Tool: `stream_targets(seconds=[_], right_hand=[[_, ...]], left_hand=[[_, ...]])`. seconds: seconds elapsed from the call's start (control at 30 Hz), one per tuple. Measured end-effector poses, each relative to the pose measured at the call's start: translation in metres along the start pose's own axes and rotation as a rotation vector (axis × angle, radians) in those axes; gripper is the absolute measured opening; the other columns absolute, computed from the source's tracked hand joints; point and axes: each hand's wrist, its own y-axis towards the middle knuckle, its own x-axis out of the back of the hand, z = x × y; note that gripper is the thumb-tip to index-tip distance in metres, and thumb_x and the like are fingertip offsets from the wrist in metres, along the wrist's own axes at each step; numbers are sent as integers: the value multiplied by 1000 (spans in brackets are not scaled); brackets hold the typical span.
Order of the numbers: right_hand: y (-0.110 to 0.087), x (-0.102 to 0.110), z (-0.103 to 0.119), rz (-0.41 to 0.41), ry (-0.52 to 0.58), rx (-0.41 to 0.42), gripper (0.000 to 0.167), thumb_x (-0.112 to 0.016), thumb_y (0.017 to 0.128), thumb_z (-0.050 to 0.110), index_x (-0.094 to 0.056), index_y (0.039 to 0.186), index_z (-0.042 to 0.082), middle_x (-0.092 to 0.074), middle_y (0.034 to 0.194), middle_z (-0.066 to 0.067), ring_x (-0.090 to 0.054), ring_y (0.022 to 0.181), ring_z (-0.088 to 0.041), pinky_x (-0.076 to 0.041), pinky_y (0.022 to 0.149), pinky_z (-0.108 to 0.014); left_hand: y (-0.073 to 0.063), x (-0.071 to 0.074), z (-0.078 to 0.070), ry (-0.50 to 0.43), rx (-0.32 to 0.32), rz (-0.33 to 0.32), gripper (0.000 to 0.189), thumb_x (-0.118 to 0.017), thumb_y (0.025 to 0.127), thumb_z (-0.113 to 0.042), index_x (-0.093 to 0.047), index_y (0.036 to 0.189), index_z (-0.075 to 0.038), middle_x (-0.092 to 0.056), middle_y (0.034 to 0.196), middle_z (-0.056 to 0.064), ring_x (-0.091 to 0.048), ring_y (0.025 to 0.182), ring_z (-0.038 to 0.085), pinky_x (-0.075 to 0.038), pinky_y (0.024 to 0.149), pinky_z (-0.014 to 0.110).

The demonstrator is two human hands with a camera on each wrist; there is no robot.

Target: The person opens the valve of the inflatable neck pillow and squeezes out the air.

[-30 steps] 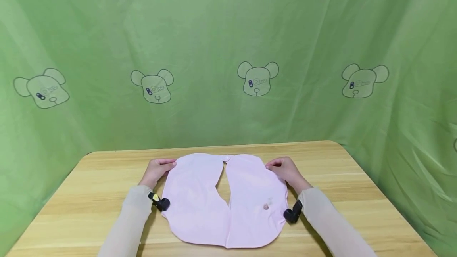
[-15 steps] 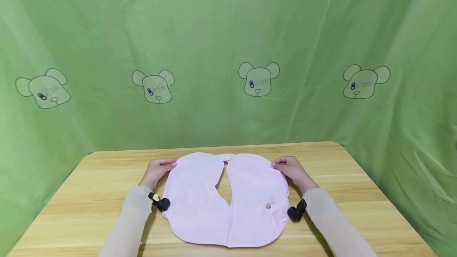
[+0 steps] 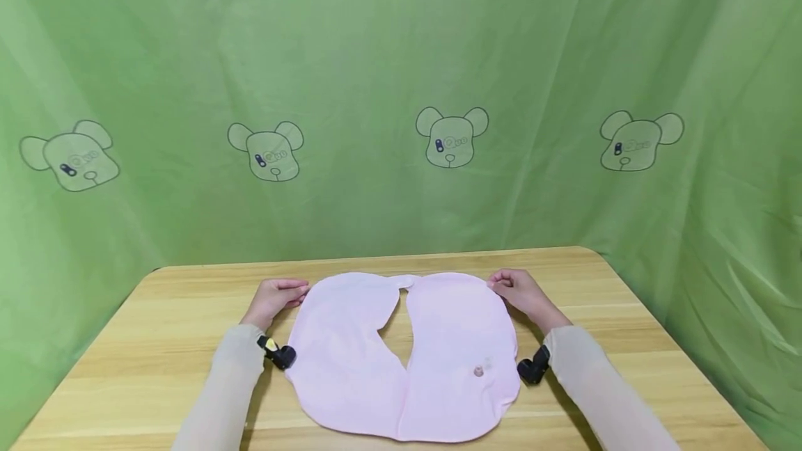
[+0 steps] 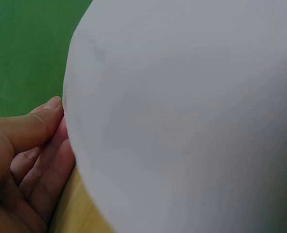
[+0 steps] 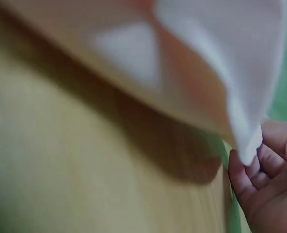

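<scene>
A pink bib-like cloth (image 3: 351, 339) is spread out over the table. It has rounded lobes, a small tab (image 3: 406, 281) bridging the far edge, and a narrow opening in the middle. A small brownish spot (image 3: 479, 371) shows on its right half. My left hand (image 3: 276, 298) pinches the upper left edge between thumb and fingers. On the upper right edge, my right hand (image 3: 519, 292) pinches the cloth. In the right wrist view the cloth's corner (image 5: 247, 145) sits in my fingers, raised over the table with a shadow beneath.
The wooden table (image 3: 156, 353) carries the cloth near its front. Behind and to the right hangs a green curtain (image 3: 357, 200) printed with bear heads. Black wrist cameras (image 3: 278, 353) are strapped at both cuffs.
My right hand has moved to the right and slightly away, drawing the cloth's right half with it. The middle opening has widened. My left hand has stayed nearly in place.
</scene>
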Motion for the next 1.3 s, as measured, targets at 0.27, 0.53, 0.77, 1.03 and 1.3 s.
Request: stream_targets(seconds=[0.27,0.53,0.77,1.03,1.3], right_hand=[[5,-12,2,-54,-12,12,18,-59,92,8,-64,99,-8,-64,81,-10,-55,71,-13,-48,63,-21],[3,-9,7,-13,-12,-71,28,-59,93,16,-62,108,-8,-68,91,-13,-59,74,-11,-50,65,-25],[-22,9,4,74,83,-119,35,-60,93,19,-61,114,-9,-71,95,-12,-64,79,-12,-53,68,-25],[-60,17,8,114,181,-151,40,-61,92,16,-56,117,-15,-70,101,-15,-66,85,-11,-54,75,-23],[-94,16,14,147,224,-191,38,-61,91,11,-54,117,-17,-70,100,-15,-66,84,-12,-55,75,-24]], left_hand=[[-1,1,0,23,5,-2,33,-66,85,1,-59,113,17,-70,99,17,-66,71,4,-56,69,21],[-5,7,1,7,-1,40,36,-66,85,0,-57,115,17,-70,100,17,-68,74,6,-56,71,22],[-18,17,0,16,23,79,37,-65,86,-1,-55,117,18,-71,97,16,-69,75,9,-56,71,23],[-37,19,-1,71,43,88,33,-65,86,-3,-60,113,16,-72,94,13,-69,76,10,-56,71,23],[-64,18,-5,119,94,92,30,-66,86,-5,-63,109,14,-72,94,14,-68,75,10,-56,69,24]])
